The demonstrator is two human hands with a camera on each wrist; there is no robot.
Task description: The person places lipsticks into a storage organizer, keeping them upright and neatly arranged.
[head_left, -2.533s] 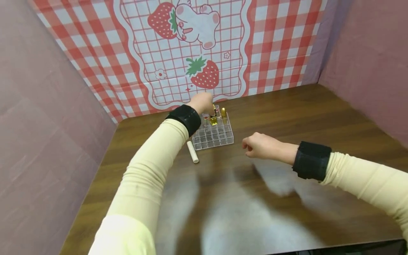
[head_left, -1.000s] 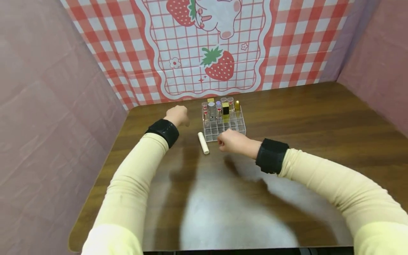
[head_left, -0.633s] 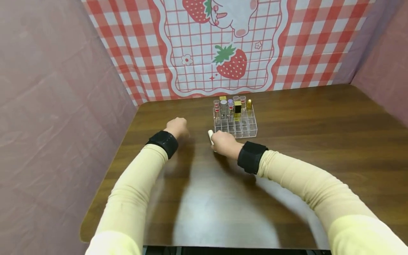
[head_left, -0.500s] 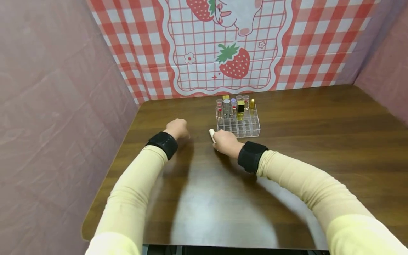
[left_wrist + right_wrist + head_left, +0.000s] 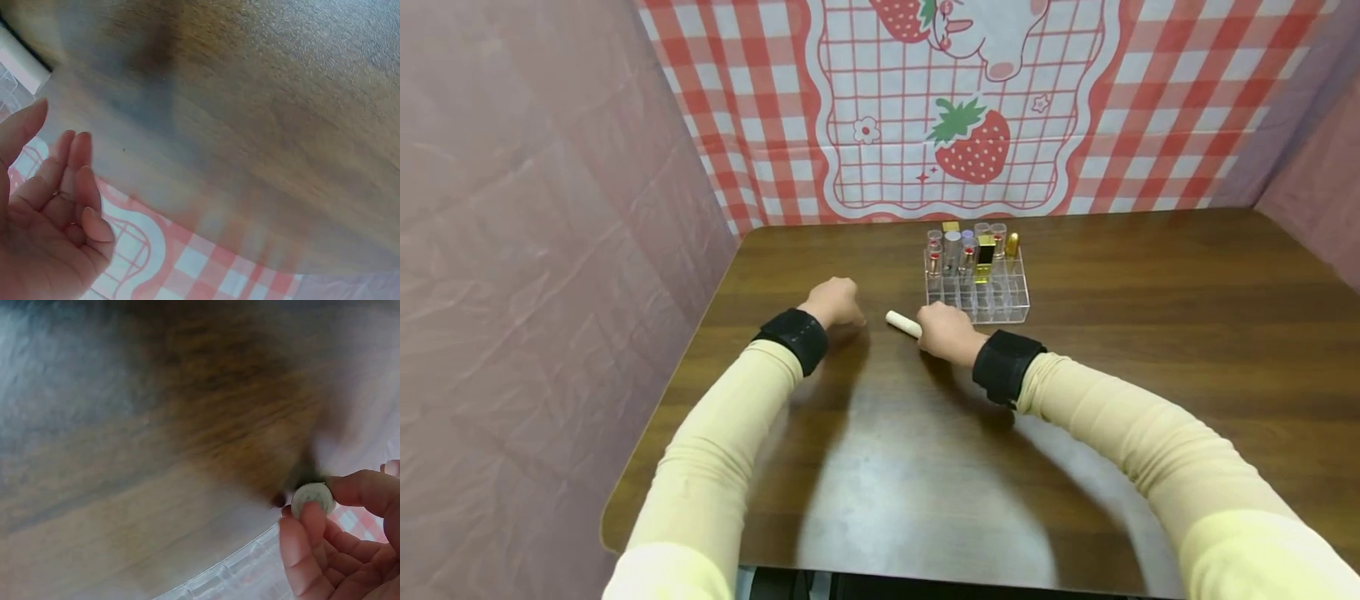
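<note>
My right hand (image 5: pixel 950 333) pinches one end of a slim cream-white cosmetic tube (image 5: pixel 903 323) between thumb and fingers. The tube's other end points left toward my left hand. In the right wrist view the tube's round end (image 5: pixel 314 499) faces the camera, thumb on one side and fingertips on the other. My left hand (image 5: pixel 837 302) hovers over the table left of the tube, holding nothing. Its fingers (image 5: pixel 78 165) are loosely bent and the thumb stands apart in the left wrist view, with the tube (image 5: pixel 24 64) beyond it.
Behind my right hand stands a clear compartment organizer (image 5: pixel 1011 313) with several lipsticks and tubes in its back rows, among them a black-and-gold one (image 5: pixel 985 252) and a gold bullet-shaped one (image 5: pixel 1012 245). A red-checked cloth (image 5: pixel 1187 108) hangs behind the wooden table (image 5: pixel 1120 275).
My left hand has left the organizer and moved left. My right hand has reached across, taken hold of the tube and turned it toward the left hand. The head view has shifted.
</note>
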